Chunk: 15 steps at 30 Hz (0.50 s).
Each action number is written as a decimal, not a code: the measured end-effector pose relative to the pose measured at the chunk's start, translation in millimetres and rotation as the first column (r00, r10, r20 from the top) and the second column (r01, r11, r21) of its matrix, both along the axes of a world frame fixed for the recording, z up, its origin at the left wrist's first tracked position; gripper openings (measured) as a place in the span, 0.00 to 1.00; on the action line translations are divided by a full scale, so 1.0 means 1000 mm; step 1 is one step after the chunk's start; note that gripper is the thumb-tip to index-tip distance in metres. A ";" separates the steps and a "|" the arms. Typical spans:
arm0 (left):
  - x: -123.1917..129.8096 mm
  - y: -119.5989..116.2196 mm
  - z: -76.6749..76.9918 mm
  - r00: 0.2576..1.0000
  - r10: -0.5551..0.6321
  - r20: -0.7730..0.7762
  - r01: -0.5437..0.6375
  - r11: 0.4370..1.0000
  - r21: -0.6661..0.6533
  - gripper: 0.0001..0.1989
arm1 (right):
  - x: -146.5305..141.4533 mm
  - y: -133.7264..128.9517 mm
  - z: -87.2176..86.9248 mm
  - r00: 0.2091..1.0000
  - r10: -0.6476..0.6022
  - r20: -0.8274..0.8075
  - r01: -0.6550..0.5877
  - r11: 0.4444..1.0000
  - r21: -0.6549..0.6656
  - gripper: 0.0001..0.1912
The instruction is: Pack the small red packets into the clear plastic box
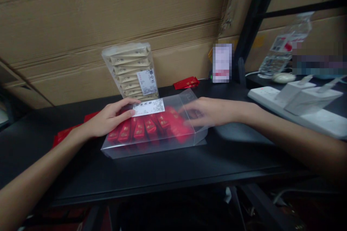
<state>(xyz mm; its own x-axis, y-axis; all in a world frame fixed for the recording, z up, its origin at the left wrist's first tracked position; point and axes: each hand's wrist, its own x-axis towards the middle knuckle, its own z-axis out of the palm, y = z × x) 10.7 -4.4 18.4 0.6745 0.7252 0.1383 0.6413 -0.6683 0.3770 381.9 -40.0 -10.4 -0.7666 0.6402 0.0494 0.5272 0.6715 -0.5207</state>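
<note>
A clear plastic box (151, 142) with a white printed label (154, 107) lies on the black tabletop. Inside it, several red packets (139, 130) with gold print stand in a row. My left hand (115, 115) holds the box at its far left, thumb on top beside the label and index finger along the far edge; the other fingers are hidden. At the box's right end, where a clear flap (188, 95) stands up, my right hand (199, 112) reaches in against a red packet. Motion blurs its fingers and that packet, so its grip is unclear.
More red packets (65, 134) lie left of the box. A filled box of beige packets (130, 66) leans against the cardboard wall (81, 25). One red packet (186, 83) lies behind. Rightward are a power strip (322, 117) with plugs and a water bottle (287, 43).
</note>
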 end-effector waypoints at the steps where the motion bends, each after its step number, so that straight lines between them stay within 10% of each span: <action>1: 0.000 0.000 0.000 1.000 -0.001 0.001 0.001 1.000 -0.002 0.22 | 0.000 0.000 0.000 1.000 0.003 0.005 -0.003 1.000 0.005 0.25; 15: -0.002 0.003 -0.002 0.999 0.040 0.003 -0.040 0.999 -0.019 0.23 | 0.001 -0.007 0.002 0.993 -0.102 0.056 0.103 0.995 -0.010 0.24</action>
<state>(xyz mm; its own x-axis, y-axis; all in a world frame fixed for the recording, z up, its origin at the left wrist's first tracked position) 8.9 -1.6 16.7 0.6447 0.7538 0.1269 0.6658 -0.6353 0.3914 383.0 -46.8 -8.4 -0.6983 0.7158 0.0000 0.6211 0.6059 -0.4971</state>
